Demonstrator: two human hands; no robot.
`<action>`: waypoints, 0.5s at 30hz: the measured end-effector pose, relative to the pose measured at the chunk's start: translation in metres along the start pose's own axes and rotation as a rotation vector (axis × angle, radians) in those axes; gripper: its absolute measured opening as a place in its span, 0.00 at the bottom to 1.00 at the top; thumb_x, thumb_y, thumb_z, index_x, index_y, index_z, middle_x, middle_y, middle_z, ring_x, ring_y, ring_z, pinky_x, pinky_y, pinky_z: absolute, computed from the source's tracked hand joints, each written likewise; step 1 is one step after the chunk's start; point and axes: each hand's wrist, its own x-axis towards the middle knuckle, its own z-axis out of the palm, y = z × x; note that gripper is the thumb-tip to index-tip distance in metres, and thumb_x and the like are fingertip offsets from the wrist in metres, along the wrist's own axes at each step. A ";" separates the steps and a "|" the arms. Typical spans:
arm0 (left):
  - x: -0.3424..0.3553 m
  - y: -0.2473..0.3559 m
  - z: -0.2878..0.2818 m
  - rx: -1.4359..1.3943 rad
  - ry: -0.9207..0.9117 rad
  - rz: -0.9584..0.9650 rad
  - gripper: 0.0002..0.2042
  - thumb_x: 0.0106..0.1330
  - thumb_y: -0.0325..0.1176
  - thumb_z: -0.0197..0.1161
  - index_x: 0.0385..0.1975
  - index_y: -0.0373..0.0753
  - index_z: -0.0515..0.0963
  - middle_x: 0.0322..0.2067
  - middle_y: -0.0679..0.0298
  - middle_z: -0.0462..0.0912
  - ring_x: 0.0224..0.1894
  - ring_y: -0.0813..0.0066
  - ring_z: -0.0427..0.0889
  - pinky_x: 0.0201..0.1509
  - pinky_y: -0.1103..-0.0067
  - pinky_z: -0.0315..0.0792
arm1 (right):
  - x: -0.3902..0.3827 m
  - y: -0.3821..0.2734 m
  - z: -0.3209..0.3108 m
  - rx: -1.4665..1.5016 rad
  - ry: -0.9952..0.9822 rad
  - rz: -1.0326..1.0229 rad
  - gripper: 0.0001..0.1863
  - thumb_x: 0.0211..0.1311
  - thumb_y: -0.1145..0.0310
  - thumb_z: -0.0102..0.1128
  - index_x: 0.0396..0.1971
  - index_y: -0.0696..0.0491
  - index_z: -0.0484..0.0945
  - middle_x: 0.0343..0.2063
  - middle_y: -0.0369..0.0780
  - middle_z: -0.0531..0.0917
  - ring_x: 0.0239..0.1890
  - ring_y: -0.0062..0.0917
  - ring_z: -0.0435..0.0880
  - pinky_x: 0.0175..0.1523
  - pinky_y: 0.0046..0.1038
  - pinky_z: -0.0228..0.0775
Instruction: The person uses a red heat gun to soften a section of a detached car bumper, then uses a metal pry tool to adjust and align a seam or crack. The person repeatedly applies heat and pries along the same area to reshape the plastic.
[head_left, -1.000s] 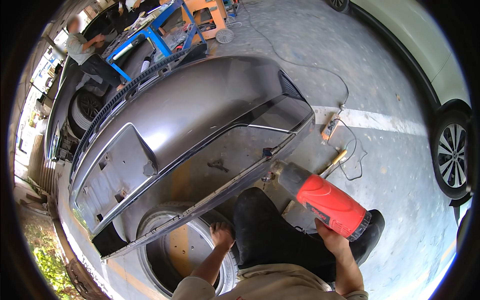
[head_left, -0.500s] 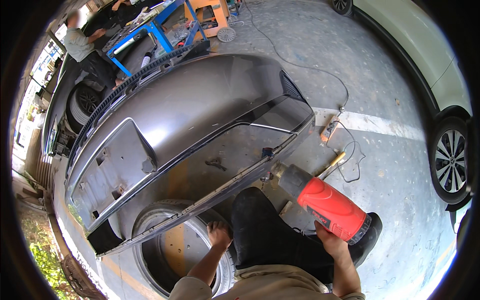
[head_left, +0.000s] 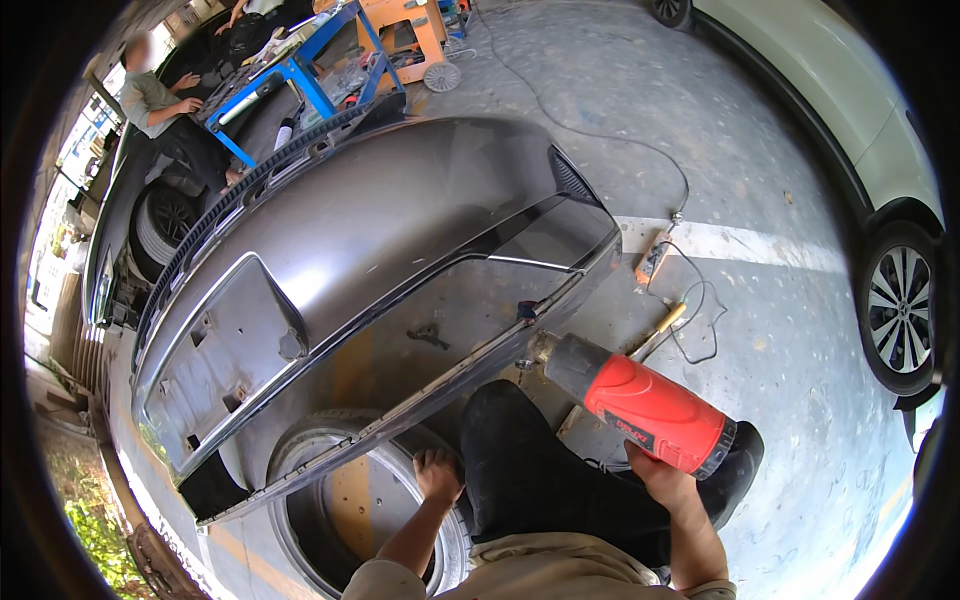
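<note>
My right hand [head_left: 664, 476] is closed around the handle of a red heat gun [head_left: 660, 410]. The gun's dark front end and metal nozzle [head_left: 543, 347] point left at the lower edge of a dark grey car bumper [head_left: 400, 220]; whether nozzle and bumper touch I cannot tell. On a tire [head_left: 445, 545] lying flat beneath the bumper's near edge rests my left hand [head_left: 438, 475], its fingers slightly apart and nothing visible in them. My bent knee lies between the two hands.
A power strip [head_left: 653, 258] with a cable and a yellow-handled tool [head_left: 665, 328] lie on the floor to the right. A pale car [head_left: 830, 80] stands at far right. Beyond the bumper are a blue workbench [head_left: 312, 85], an orange cart [head_left: 415, 40] and a co-worker [head_left: 150, 105].
The heat gun has shifted slightly left in my right hand, along the bumper's edge. My left hand stays on the tire. The co-worker's arms have lowered toward the bench.
</note>
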 end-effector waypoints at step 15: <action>-0.001 -0.001 0.007 0.086 0.021 0.027 0.13 0.53 0.42 0.65 0.35 0.44 0.85 0.41 0.62 0.83 0.54 0.60 0.77 0.68 0.61 0.58 | 0.016 0.021 -0.013 0.518 -0.045 0.283 0.14 0.54 0.78 0.67 0.42 0.57 0.82 0.35 0.39 0.85 0.37 0.28 0.84 0.44 0.30 0.76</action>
